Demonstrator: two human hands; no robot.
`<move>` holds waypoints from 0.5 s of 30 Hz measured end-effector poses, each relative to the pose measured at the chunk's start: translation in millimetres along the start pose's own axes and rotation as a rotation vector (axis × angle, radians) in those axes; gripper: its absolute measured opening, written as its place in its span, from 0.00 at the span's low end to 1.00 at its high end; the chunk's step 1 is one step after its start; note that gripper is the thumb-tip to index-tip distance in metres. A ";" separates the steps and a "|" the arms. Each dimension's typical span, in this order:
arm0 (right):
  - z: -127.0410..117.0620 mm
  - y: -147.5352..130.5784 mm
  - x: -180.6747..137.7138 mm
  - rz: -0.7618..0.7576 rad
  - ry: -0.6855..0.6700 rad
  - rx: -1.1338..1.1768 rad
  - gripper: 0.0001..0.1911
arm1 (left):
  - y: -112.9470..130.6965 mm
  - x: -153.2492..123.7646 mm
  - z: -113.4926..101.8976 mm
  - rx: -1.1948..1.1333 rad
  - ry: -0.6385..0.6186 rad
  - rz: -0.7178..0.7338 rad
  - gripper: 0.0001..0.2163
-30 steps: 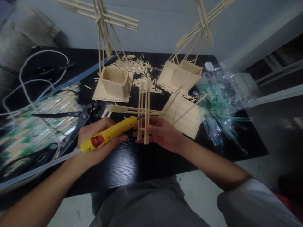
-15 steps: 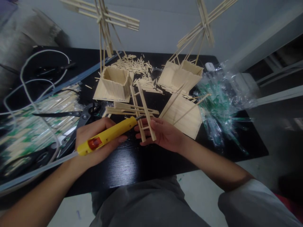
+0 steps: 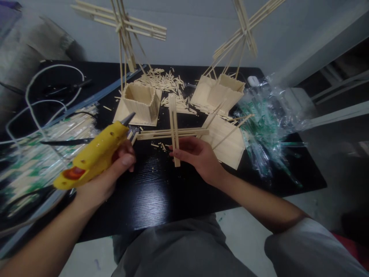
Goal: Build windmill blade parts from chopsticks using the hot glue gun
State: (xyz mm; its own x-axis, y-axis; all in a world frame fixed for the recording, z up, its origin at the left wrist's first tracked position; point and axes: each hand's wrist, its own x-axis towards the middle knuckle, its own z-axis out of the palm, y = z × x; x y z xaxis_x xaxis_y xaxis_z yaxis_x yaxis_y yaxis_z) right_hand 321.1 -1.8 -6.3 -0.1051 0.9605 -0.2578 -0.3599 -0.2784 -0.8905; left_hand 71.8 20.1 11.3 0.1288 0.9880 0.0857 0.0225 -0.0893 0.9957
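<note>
My left hand is wrapped round a yellow hot glue gun, whose dark nozzle points up and to the right. Between the fingertips of my right hand is the lower end of an upright frame of wooden sticks. It crosses a sideways frame of sticks, and together they form a cross shape; whether the two are joined I cannot tell. Just behind my right hand a flat wooden panel lies on the table with two thin sticks rising from it.
Two stick-built windmill models with box bases stand at the back. Between them lies a heap of short stick pieces. Scissors and bagged sticks are at left, crumpled plastic wrappers at right.
The glue gun has pulled back left from the sticks, its nozzle tilting up. My right hand has turned the stick frame upright and laid it across the sideways one.
</note>
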 end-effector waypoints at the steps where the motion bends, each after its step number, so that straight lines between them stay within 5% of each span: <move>1: 0.3 0.0 -0.1 -0.011 -0.001 -0.004 0.20 | 2.4 0.8 2.4 -0.038 -0.030 -0.011 0.17; 9: -0.5 3.2 1.1 -0.108 -0.023 -0.082 0.22 | -3.9 2.3 2.6 -0.107 -0.062 -0.001 0.18; 15: -2.1 4.4 -1.7 -0.144 -0.011 -0.200 0.22 | 2.1 10.4 5.7 -0.160 0.175 0.101 0.19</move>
State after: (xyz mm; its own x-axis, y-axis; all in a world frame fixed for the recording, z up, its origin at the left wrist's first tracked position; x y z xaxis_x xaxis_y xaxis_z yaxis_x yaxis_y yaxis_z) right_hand 321.6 -4.7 -10.6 -0.0768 0.9898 -0.1197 -0.1814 -0.1319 -0.9745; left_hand 78.8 29.5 14.0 -0.0512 0.9831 0.1757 -0.1408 -0.1812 0.9733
